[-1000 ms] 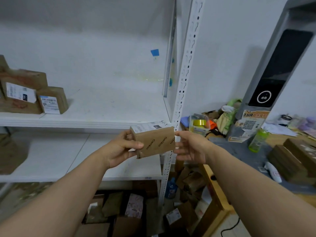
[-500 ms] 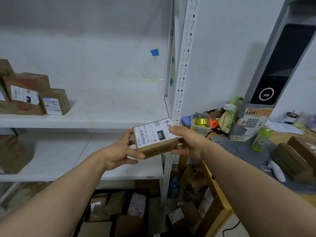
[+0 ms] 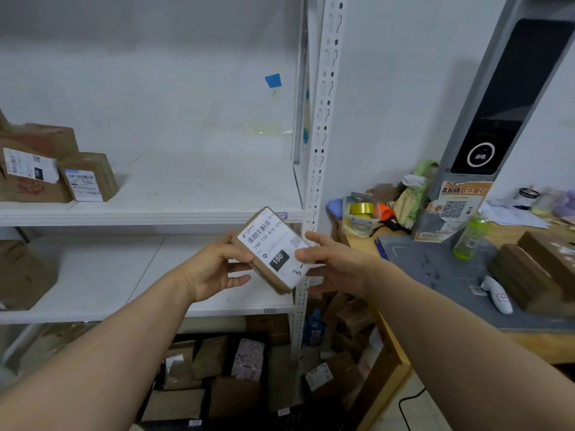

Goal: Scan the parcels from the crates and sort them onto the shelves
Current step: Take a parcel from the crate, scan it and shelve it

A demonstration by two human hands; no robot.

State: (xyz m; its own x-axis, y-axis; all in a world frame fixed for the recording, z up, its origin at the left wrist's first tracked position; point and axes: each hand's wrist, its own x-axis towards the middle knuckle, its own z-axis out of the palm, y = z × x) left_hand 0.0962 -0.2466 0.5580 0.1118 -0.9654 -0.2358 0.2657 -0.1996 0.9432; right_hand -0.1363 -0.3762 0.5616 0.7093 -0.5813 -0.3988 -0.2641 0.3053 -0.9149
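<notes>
Parcel sits tilted between our two grips: our left hand pinches its left edge, thumb on top; our right hand clasps its right edge.

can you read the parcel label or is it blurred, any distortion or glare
Head view: on the parcel the big "150" reads, fine print smears; boxes at far left look soft; shelf post slants from the wide lens; even light, no glare.

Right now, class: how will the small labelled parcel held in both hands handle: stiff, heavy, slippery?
Probably stiff: the parcel shows flat faces and straight edges. Likely light for its size, since the left hand and right hand hold it loosely at its edges. Its matte cardboard should grip well.
</notes>
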